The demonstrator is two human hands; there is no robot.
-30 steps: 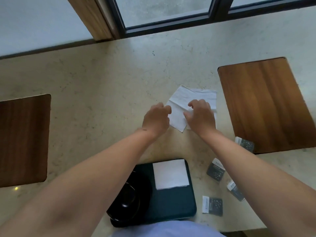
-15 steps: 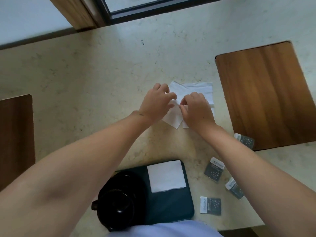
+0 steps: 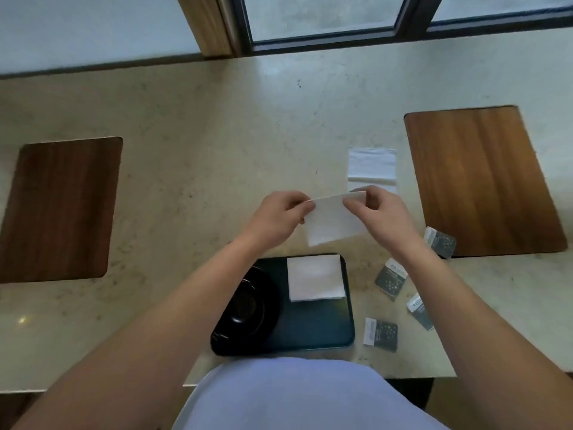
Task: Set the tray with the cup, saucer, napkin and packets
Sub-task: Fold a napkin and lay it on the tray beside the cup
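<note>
Counter is carrying everything; two wood mats are sitting on it, left mat and right mat. Tray is lying near the counter's front edge, right in front of the person. Saucer is sitting on the tray's left half with the cup on it, both dark and partly hidden by the left forearm, so the cup's handle is not showing. A folded napkin is lying flat on the tray's back right corner.

Both hands are raised above the counter just behind the tray, pinching a second napkin: left hand is gripping its upper left corner, right hand its upper right edge, and the sheet is hanging down between them, off the surface. More napkins are lying flat farther back, just left of the right mat.

Four packets are lying off the tray to its right: packet A is overlapping the right mat's corner, packet B and packet C are sitting between, packet D is nearest the tray.

Handling, as a judgement: the napkin is looking very light, limp and easy to crease or tear, so a two-corner pinch is suiting it. Packets are looking thin, flat and probably slick; nipping an edge is likely working best. Cup and saucer are likely breakable.
</note>
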